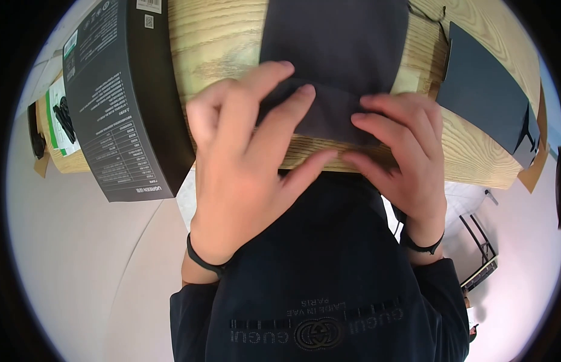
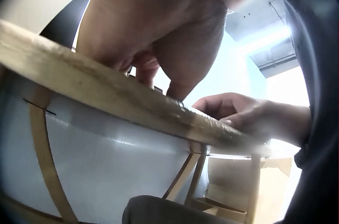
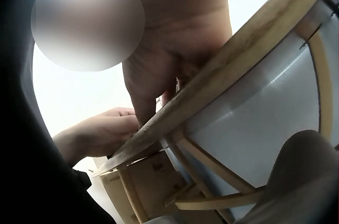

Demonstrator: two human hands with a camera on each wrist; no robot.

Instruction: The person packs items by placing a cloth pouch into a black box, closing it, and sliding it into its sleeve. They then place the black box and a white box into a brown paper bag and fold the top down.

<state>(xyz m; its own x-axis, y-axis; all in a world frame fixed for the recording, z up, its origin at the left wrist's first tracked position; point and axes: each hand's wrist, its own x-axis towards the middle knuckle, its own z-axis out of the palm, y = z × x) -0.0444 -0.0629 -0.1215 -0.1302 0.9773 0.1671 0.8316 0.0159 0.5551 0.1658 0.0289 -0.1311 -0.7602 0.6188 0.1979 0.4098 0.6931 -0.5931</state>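
Observation:
A flat piece of dark grey cloth (image 1: 335, 42) lies on the wooden table, its near part folded over into a band that reaches close to the table's front edge. My left hand (image 1: 238, 139) is over the left side of this cloth, fingers spread and the index fingertip at the fold line. On the right side, my right hand (image 1: 407, 139) rests its loosely bent fingertips on the folded part. Both thumbs point toward each other near the front edge. In the wrist views the tabletop's rim hides the cloth.
A large black printed box (image 1: 120, 114) stands at the left. To the right lies a dark grey curved panel (image 1: 485, 90), with a thin black cord (image 1: 434, 18) near its far end. Black cables (image 1: 64, 120) sit beyond the box. The wooden table edge (image 1: 473, 175) runs in front of my body.

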